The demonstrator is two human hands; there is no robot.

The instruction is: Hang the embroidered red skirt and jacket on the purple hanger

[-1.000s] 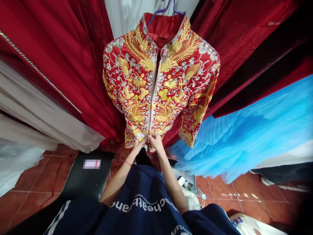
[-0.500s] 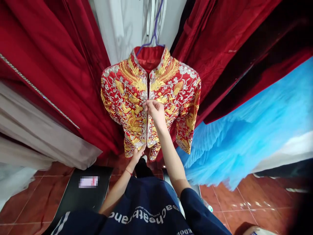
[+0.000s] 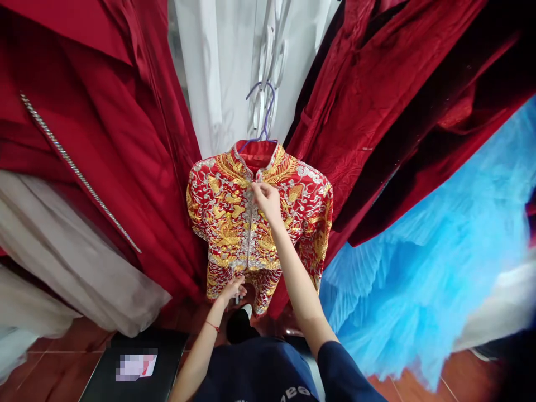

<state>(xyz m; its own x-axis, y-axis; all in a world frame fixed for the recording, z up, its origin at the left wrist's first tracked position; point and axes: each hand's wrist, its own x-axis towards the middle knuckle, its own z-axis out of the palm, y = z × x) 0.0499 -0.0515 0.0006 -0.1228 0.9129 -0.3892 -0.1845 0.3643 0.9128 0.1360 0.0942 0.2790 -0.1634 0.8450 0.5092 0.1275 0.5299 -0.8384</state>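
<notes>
**Two hands on a red and gold jacket**

A red jacket [image 3: 234,223] with gold and silver stitching hangs on a purple hanger [image 3: 263,114]. The right hand [image 3: 266,200] is up near the collar and pinches the front opening of the jacket. The left hand [image 3: 231,290] is down low and grips the bottom edge. Dark red clothes [image 3: 104,156] hang to the left of the hands. A fluffy blue skirt [image 3: 419,268] is off to the right. A black box [image 3: 138,365] sits on the floor below the left hand.
</notes>
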